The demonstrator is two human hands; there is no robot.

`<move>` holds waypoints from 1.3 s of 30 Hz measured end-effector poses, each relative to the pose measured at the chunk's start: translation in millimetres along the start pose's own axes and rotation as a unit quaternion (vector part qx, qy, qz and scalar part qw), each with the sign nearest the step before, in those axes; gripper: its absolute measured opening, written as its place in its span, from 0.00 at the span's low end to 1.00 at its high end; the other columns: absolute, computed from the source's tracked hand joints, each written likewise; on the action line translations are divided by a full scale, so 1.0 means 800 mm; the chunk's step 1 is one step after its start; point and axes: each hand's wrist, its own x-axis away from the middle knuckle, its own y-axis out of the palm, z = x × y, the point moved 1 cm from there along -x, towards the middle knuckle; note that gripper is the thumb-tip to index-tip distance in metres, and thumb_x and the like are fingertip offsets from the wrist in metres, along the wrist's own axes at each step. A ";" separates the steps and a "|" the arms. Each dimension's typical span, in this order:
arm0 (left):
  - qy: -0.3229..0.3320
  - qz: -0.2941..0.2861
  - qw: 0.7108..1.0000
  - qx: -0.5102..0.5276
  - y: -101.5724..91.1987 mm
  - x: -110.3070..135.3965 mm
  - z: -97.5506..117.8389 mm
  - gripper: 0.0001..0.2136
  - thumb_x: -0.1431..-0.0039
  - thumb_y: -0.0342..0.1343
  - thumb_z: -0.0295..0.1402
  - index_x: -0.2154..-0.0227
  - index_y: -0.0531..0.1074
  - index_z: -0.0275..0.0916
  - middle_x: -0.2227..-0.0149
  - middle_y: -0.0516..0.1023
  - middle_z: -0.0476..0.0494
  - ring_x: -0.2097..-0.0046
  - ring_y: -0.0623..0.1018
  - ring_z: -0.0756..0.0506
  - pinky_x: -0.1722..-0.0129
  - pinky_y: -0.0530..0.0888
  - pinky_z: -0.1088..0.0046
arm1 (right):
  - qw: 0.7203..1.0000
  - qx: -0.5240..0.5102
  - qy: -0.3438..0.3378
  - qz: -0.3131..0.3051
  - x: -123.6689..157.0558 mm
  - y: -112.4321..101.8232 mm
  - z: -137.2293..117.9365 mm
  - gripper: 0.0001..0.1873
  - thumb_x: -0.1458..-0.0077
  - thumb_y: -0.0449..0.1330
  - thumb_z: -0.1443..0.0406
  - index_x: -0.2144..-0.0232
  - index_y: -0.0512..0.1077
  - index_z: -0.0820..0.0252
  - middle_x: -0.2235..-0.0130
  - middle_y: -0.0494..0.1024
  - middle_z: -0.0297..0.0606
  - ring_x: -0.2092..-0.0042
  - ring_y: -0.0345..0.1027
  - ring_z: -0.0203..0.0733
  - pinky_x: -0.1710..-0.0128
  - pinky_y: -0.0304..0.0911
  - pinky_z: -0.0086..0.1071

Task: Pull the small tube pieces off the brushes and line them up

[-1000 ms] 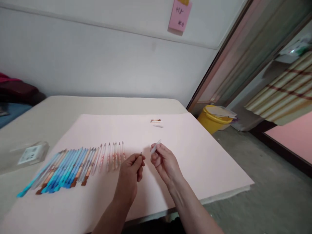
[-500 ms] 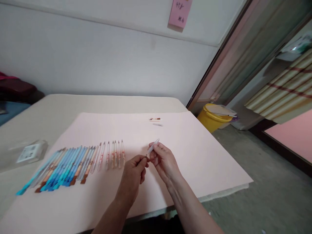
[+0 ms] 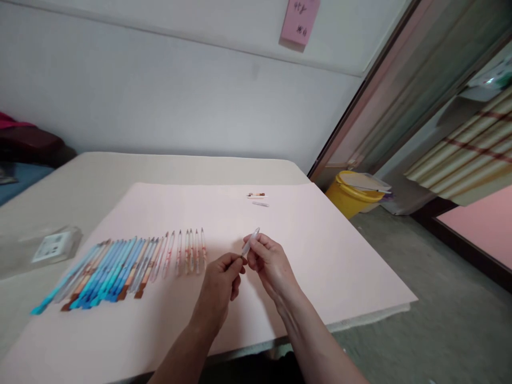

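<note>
A slim, whitish translucent tube (image 3: pixel 250 241), tapered at its upper end, sits tilted just below frame centre, its long axis running lower left to upper right. The right hand (image 3: pixel 272 264) is nearer, fingers closed around it; the left hand (image 3: pixel 219 274) pinches a tiny dark piece (image 3: pixel 241 257) beside its lower end, contact unclear. Pale pink sheet (image 3: pixel 320 266) beneath.

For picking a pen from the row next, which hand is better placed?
Probably the left hand: it is nearer the row of pens. The right hand is farther away and holds a slim whitish piece. The left also pinches at that piece's lower end, so it may need freeing first.
</note>
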 end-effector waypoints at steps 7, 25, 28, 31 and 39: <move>0.015 0.018 0.998 0.063 0.002 0.006 0.007 0.13 0.49 0.57 0.40 0.63 0.68 0.39 0.73 0.69 0.51 0.84 0.59 0.57 0.88 0.51 0.81 | 0.998 0.054 0.008 -0.017 0.002 0.003 -0.001 0.12 0.52 0.61 0.59 0.71 0.70 0.63 0.85 0.62 0.26 0.83 0.50 0.29 0.80 0.41 0.27; -0.009 0.048 0.994 0.099 -0.002 -0.001 0.010 0.16 0.49 0.57 0.45 0.67 0.72 0.37 0.85 0.58 0.56 0.84 0.56 0.56 0.87 0.47 0.82 | 0.976 0.216 -0.031 0.018 0.003 0.013 0.021 0.22 0.59 0.63 0.67 0.57 0.70 0.55 0.61 0.71 0.34 0.77 0.54 0.28 0.77 0.54 0.26; -0.019 0.052 0.992 0.113 -0.006 -0.003 0.013 0.15 0.52 0.59 0.44 0.70 0.71 0.36 0.85 0.59 0.56 0.85 0.56 0.57 0.87 0.47 0.82 | 0.978 0.200 -0.033 -0.037 0.005 0.016 0.020 0.19 0.58 0.62 0.67 0.59 0.71 0.55 0.61 0.72 0.33 0.77 0.55 0.27 0.76 0.55 0.25; -0.018 0.064 0.988 0.138 -0.012 -0.007 0.017 0.14 0.54 0.61 0.42 0.71 0.71 0.35 0.83 0.63 0.54 0.84 0.58 0.57 0.88 0.48 0.83 | 0.975 0.213 -0.027 -0.057 -0.003 0.010 0.020 0.16 0.55 0.61 0.64 0.60 0.71 0.58 0.63 0.74 0.36 0.76 0.60 0.30 0.77 0.56 0.26; -0.022 0.097 0.972 0.214 -0.037 -0.012 0.031 0.11 0.54 0.60 0.37 0.72 0.69 0.34 0.77 0.71 0.47 0.83 0.62 0.56 0.89 0.49 0.83 | 0.722 0.671 -0.079 0.152 -0.151 -0.063 0.006 0.17 0.41 0.48 0.64 0.52 0.68 0.57 0.53 0.72 0.41 0.57 0.66 0.40 0.59 0.59 0.32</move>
